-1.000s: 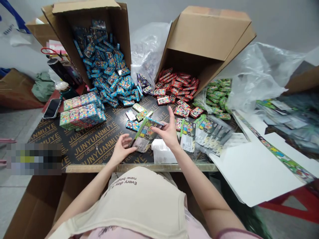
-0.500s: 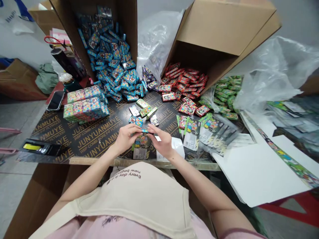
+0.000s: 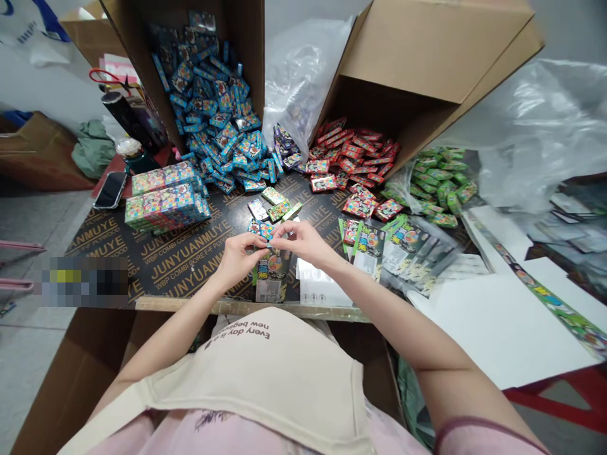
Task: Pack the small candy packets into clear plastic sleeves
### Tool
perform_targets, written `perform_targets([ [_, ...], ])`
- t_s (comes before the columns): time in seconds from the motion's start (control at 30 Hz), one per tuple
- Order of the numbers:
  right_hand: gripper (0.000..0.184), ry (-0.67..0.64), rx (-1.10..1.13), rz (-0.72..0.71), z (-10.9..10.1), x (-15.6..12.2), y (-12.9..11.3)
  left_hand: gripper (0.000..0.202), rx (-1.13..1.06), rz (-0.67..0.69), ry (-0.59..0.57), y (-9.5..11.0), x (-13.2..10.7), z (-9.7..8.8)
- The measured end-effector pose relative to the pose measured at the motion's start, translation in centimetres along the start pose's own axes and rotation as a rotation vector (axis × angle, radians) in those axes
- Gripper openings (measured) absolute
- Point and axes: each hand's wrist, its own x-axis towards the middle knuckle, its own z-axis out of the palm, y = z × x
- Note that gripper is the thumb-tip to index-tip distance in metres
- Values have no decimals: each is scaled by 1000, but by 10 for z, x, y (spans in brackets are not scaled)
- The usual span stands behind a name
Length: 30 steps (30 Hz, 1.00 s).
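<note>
Thumb and fingers of my left hand [image 3: 241, 256] are closed in a pinch on a small blue box [image 3: 269, 244], most of which the fingers hide. My right hand [image 3: 303, 243] pinches at the same box from the other side, its fingertips meeting those of the left. Under the hands lies a black and green printed packet [image 3: 270, 281]. Just beyond are several loose small boxes: a blue one [image 3: 258, 229], a white-faced one [image 3: 258, 209] and green ones [image 3: 279, 210]. A white sheet [image 3: 325, 287] lies below my right wrist.
Cartons spill blue boxes [image 3: 222, 136] and red boxes [image 3: 353, 151] onto the table [image 3: 184, 253]. Purple boxes [image 3: 287, 148] and green boxes [image 3: 439, 183] lie beside plastic bags. Stacked boxes [image 3: 164, 205] and a phone [image 3: 110, 191] are left; printed packets [image 3: 410, 246] and white card [image 3: 502, 316] right.
My right hand has shifted up and left, closing in on my left hand, so less of the blue box shows. More of the white sheet is uncovered.
</note>
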Motion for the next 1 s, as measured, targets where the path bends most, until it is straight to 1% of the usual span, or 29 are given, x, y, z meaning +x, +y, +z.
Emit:
perform_targets([
  [0.13,26,17,69,95,9,1,8,1,11,52,19,5,-1,1],
  [0.23,23,77,99,103,11,-1,9,2,56,98,40,8,-1,3],
  [0.33,23,118,118,116,14,-5,10,12,105,109,83,8,-1,8],
  [0.4,24,125,151,125,16,-7,12,17,117,92,121,8,-1,11],
  [0.47,24,168,216,118,20,-8,15,17,108,56,140,8,0,13],
  [0.53,26,242,346,130,26,-10,17,14,68,-4,149,7,-1,15],
  [0.57,31,277,428,152,30,-10,18,14,11,-45,148,5,-2,17],
  [0.6,36,301,509,183,33,-10,19,22,-69,-96,133,2,-4,19],
  [0.63,39,318,583,213,37,-10,19,34,-163,-152,95,-2,-7,21],
  [0.67,41,330,641,238,40,-10,19,45,-254,-210,35,-7,-11,22],
  [0.7,41,340,681,256,41,-10,19,50,-328,-265,-40,-11,-16,23],
  [0.77,40,373,704,250,37,-12,22,46,-368,-337,-173,-16,-27,19],
  [0.8,40,406,672,226,31,-14,25,41,-330,-342,-196,-16,-33,13],
  [0.83,40,453,598,189,22,-18,29,39,-262,-323,-187,-15,-37,5],
  [0.87,41,509,477,143,10,-23,36,37,-157,-281,-146,-15,-41,-6],
  [0.93,41,601,118,59,-19,-39,55,35,134,-165,-48,-16,-45,-31],
  [1.0,40,612,-273,43,-47,-62,78,41,437,-117,-10,-26,-46,-53],
])
